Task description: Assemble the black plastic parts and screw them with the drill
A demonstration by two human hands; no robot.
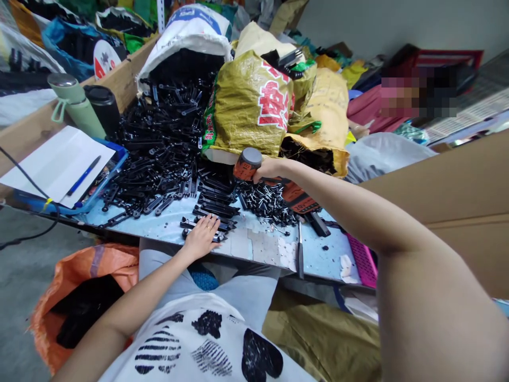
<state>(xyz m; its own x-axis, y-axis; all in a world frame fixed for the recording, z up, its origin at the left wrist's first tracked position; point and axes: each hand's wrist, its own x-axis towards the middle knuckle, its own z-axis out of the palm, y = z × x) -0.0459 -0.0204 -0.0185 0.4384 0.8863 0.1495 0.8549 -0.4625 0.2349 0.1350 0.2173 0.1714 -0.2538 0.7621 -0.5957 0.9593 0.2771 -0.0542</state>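
My right hand (270, 168) is wrapped round the handle of an orange and black cordless drill (299, 197). The drill's grey-capped rear end faces me, and its tip is hidden. My left hand (203, 237) lies flat, fingers stretched out, on black elongated parts (191, 224) at the table's front edge. Beyond it, a row of similar black parts (217, 199) lies side by side. A pile of small screws or pins (266, 204) sits under and beside the drill. Right of my left hand lies a hammer-like tool (300, 254) with a dark handle.
A large heap of black parts (159, 143) spills from a white sack (186, 40). Yellow woven sacks (246, 106) stand behind the drill. At left are a green bottle (75, 101), black cup (103, 106) and blue tray (79, 209). A person (369, 109) sits at right.
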